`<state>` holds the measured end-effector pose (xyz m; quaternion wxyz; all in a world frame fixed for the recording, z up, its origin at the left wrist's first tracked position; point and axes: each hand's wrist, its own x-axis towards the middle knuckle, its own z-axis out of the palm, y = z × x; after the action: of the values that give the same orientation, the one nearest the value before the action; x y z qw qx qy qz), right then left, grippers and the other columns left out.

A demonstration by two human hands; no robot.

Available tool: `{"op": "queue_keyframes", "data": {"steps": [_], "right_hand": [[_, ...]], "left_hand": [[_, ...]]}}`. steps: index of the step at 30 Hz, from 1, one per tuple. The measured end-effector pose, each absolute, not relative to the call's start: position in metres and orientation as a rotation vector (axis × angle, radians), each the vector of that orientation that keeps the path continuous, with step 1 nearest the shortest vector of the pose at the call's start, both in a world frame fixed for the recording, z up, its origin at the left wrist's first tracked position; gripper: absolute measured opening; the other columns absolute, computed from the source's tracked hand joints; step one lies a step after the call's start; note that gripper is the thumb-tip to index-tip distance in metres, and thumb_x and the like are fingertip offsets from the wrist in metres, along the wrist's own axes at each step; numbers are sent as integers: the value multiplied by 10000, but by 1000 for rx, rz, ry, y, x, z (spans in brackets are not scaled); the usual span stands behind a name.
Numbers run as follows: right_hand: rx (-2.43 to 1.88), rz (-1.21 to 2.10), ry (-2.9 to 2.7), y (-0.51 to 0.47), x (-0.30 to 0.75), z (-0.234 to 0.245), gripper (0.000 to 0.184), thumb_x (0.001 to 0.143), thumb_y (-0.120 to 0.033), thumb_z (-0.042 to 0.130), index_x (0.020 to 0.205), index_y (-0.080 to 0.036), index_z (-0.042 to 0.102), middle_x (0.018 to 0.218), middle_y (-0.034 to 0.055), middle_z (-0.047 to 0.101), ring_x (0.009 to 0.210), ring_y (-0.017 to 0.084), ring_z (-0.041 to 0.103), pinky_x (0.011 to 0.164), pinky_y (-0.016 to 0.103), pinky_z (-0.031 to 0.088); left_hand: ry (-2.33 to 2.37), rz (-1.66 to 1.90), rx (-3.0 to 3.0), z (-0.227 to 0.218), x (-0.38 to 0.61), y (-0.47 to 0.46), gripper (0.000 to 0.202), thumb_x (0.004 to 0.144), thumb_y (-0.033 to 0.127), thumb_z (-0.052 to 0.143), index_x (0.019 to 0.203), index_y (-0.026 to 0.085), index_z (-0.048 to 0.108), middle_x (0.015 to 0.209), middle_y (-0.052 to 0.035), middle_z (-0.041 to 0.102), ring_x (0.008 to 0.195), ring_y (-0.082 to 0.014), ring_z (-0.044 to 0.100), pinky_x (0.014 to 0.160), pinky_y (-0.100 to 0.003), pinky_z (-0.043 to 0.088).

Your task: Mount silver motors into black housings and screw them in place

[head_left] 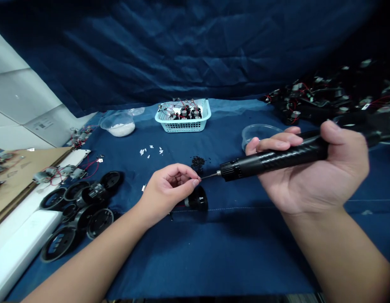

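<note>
My right hand (317,168) is wrapped round a black electric screwdriver (273,160), whose thin bit points left. At the tip of that bit, the thumb and forefinger of my left hand (172,185) are pinched together. Whatever lies between them is too small to make out; it may be only the bit's end. Just below my left fingertips, a round black plastic part (199,198) rests on the blue cloth, partly hidden by the hand. Behind the fingertips lies a small heap of black screws (197,162).
Black plastic housings (84,206) are piled at the left, near motors with red wires (68,170). A light blue basket (182,126) of motor parts stands at the back. Clear tubs (120,126) flank it, and white bits (150,150) lie scattered. Wired assemblies (308,97) fill the back right.
</note>
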<state>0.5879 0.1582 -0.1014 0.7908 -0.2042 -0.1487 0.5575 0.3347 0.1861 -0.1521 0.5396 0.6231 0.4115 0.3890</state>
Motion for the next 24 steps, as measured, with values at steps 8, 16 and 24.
{"op": "queue_keyframes", "data": {"steps": [8,16,24], "right_hand": [[-459,1195,-342,157,588,-100,272,794,-393,800,839,-221,594,709,-62,598,638,105,627,920,435,638],[-460,1166,-317,157,586,-98,260,840,-425,751,833,-215,599,703,-40,590,617,118,623,883,447,643],[-472,1170,-344,155,585,-98,248,840,-409,763,829,-224,599,701,-47,607,637,119,624,892,450,651]], "left_hand": [[934,940,1501,-151,335,185,246,850,323,900,1010,189,770,847,-21,726,702,-105,617,592,-212,515],[934,980,1465,-154,336,186,214,841,314,902,977,193,790,974,-58,783,822,-140,696,661,-231,572],[930,1000,1440,-152,338,184,221,820,278,918,970,189,782,974,-48,809,849,-141,747,716,-227,610]]}}
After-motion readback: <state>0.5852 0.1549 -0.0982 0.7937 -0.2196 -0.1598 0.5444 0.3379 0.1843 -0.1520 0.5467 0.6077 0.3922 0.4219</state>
